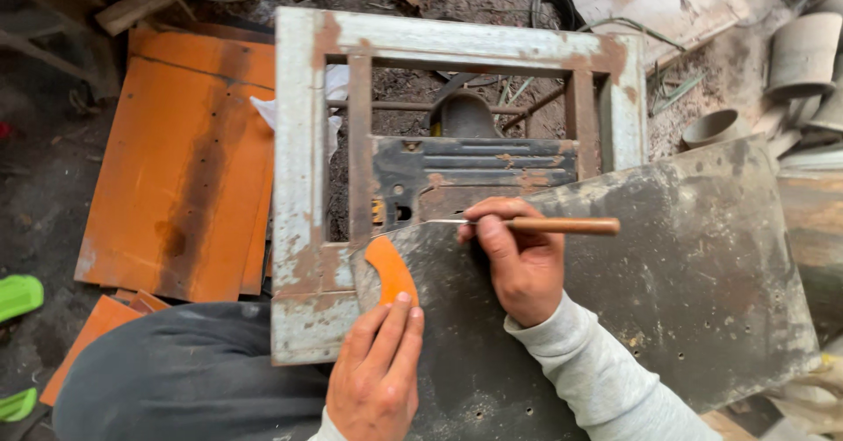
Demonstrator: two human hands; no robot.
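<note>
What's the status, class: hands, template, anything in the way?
Left hand pins orange template to grey sheet. Right hand holds wooden-handled scriber, tip near template. Nothing blocking.

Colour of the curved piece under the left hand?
Orange curved piece, pinned by the left hand; head view.
</note>
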